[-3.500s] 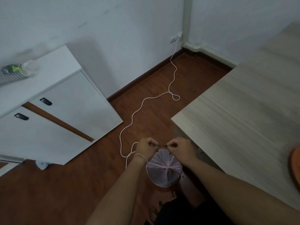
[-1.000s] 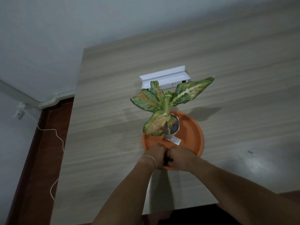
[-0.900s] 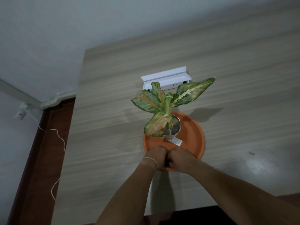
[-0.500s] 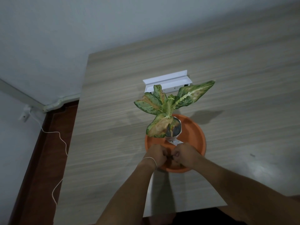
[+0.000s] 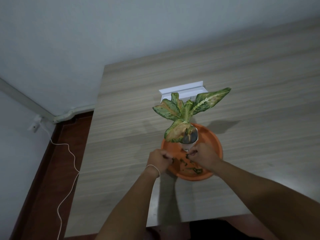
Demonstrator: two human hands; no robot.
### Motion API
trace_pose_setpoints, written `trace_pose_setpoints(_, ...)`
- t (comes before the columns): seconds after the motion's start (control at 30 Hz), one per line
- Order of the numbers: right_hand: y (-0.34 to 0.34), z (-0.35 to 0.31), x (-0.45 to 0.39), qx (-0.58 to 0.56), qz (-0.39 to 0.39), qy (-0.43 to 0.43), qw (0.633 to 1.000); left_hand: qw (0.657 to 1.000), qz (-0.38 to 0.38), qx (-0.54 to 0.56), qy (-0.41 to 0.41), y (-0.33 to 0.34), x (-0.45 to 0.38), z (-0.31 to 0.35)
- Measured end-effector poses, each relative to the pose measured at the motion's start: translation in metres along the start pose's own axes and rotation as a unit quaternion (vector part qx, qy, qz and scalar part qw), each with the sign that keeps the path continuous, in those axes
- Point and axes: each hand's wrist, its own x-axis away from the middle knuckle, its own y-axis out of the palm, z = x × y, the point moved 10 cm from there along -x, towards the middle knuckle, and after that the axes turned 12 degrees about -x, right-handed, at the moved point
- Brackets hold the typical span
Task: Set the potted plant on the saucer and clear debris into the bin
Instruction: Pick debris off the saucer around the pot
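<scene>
On the pale wood-grain table (image 5: 242,84) sits a round orange plastic saucer (image 5: 213,141), and the small potted plant with mottled green, cream and pinkish leaves (image 5: 183,115) stands upright on the far part of it in a pale pot whose lower wall is partly hidden by the hands. Dark green scraps of leaf debris (image 5: 187,163) lie scattered on the near part of the saucer floor, between and just under the two hands. The left hand (image 5: 160,159), with a thin white band at the wrist, is curled over the saucer's near left rim, its fingertips pinched together on what looks like a small dark scrap. The right hand (image 5: 204,155) is curled above the saucer just in front of the pot, its fingertips also pinched; whether they hold a scrap I cannot tell. Behind the plant a white rectangular box (image 5: 181,91) rests on the table. A thin white cord (image 5: 69,170) trails across the reddish-brown floor (image 5: 43,187) at the left.
</scene>
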Motion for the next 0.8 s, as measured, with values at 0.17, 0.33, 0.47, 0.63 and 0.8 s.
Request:
trace_pose_setpoints(0.17,0.030,-0.043,0.009,-0.003,-0.019,-0.043,0.999,0.996,0.038,0.077,-0.029,-0.033,0.030,-0.039)
trace_pose_setpoints(0.33,0.090,-0.090,0.021,-0.016,-0.075,-0.074,0.994,0.988,0.086,0.105,-0.077,-0.071,0.076,-0.104)
trace_pose_setpoints(0.47,0.148,-0.138,0.032,0.015,-0.110,-0.131,0.985,0.975,0.115,0.134,-0.134,-0.096,0.126,-0.172)
trace_pose_setpoints(0.63,0.235,-0.183,0.061,0.033,-0.175,-0.178,0.968,0.946,0.174,0.176,-0.208,-0.117,0.201,-0.264)
trace_pose_setpoints(0.8,0.327,-0.222,0.111,0.058,-0.261,-0.230,0.936,0.910,0.233,0.207,-0.273,-0.128,0.290,-0.338)
